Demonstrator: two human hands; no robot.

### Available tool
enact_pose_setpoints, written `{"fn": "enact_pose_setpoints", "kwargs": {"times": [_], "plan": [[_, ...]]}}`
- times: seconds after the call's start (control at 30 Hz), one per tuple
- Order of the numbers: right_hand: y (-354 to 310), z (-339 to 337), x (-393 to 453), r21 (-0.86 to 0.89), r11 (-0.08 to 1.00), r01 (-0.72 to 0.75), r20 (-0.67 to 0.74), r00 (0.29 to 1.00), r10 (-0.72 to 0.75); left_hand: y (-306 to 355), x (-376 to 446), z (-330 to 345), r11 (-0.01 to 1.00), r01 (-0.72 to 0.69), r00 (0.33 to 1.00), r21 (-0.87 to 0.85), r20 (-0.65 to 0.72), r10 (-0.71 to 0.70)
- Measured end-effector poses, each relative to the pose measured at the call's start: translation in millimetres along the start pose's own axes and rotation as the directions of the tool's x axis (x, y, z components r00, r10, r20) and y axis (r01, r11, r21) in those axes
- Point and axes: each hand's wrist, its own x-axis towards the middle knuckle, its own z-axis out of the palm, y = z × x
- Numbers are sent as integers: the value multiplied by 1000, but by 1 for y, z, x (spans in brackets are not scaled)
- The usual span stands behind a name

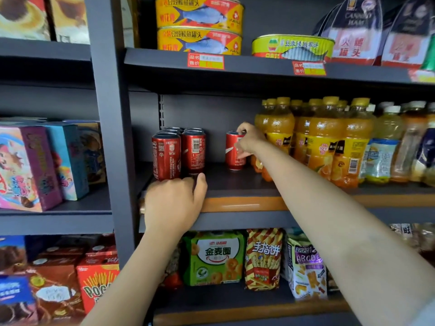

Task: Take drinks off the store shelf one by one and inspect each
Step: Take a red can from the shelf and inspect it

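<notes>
The right hand [249, 140] reaches deep into the middle shelf [235, 184] and grasps a single red cola can [231, 151], fingers curled over its top and thumb wrapped round its side; the can stands upright on the dark shelf board, apart from the others and just left of the orange drink bottles [324, 142]. The left hand [175, 203] lies on the near edge of the same shelf with fingers folded over the orange edge strip [242, 204] and the thumb spread to the right — it holds no drink, only rests on the shelf lip. Just beyond that hand stands a cluster of red cans [179, 152], two in front with more behind them, barcodes and print turned toward the camera. To the right of the orange bottles are paler tea bottles [383, 147] with white caps, running to the frame's right edge. On the shelf above sit stacked yellow fish tins [200, 24], a green-and-yellow oval tin [293, 47] and clear-packed ham tins [357, 31], with red price tags [206, 61] stuck on that shelf's front. Below, a green snack pack [214, 257], a striped chip bag [263, 257] and a biscuit bag [306, 267] stand in a row. In the left bay — past the dark upright post [110, 137] — are colourful boxes [35, 165] and, lower down, a red Pocky box [97, 283].
</notes>
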Motion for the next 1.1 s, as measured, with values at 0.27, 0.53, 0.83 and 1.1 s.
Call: {"fn": "enact_pose_setpoints", "kwargs": {"times": [0.27, 0.53, 0.83, 1.1], "plan": [[9, 3, -2, 429, 903, 23, 295, 942, -163, -1, 1, 0, 1000, -19, 1000, 13, -17, 19], [20, 11, 2, 142, 987, 82, 235, 965, -114, -1, -1, 0, 999, -36, 999, 33, -31, 37], [-4, 12, -7, 120, 968, 222, 235, 940, -245, -1, -2, 3, 999, -37, 998, -2, -51, 37], [-49, 47, -27, 105, 942, 318, 413, 848, -332, -2, -2, 2, 1000, -19, 999, -19, -30, 18]]}}
